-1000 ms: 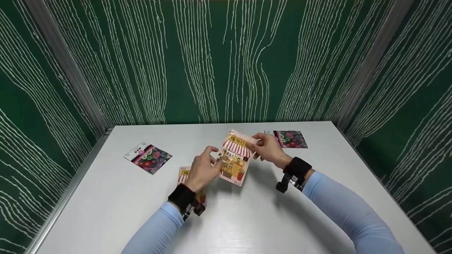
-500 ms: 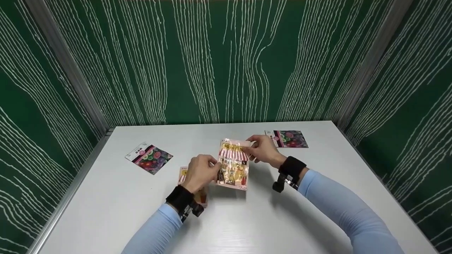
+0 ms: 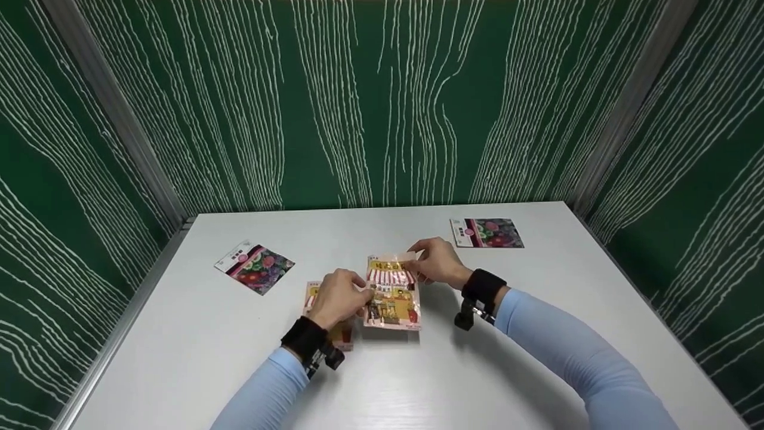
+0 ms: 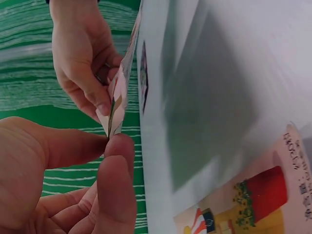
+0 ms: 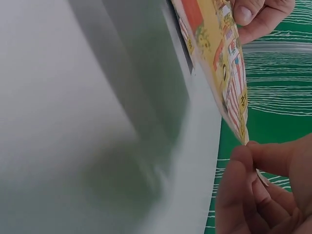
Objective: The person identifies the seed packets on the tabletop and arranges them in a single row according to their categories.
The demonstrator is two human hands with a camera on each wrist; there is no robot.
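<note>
A pink and yellow seed packet (image 3: pixel 391 304) with a striped awning picture is held slightly above the table in the head view. My left hand (image 3: pixel 340 298) pinches its left edge between thumb and fingers. At the packet's upper right corner, my right hand (image 3: pixel 439 261) pinches it the same way. The right wrist view shows the packet (image 5: pixel 219 63) nearly edge-on and slightly bent. A second packet with the same look (image 3: pixel 343 337) lies on the table, partly hidden under my left hand and wrist.
Two packets with flower pictures lie on the white table (image 3: pixel 382 382): a tilted flower packet (image 3: pixel 256 267) at the left and another flower packet (image 3: pixel 488 233) at the back right. A green wall (image 3: pixel 406 107) with white lines rises behind the table.
The held packet has come down and toward me, turning from tilted to nearly straight. My left hand's fingers have closed onto its left edge. My right hand has moved nearer and slightly left.
</note>
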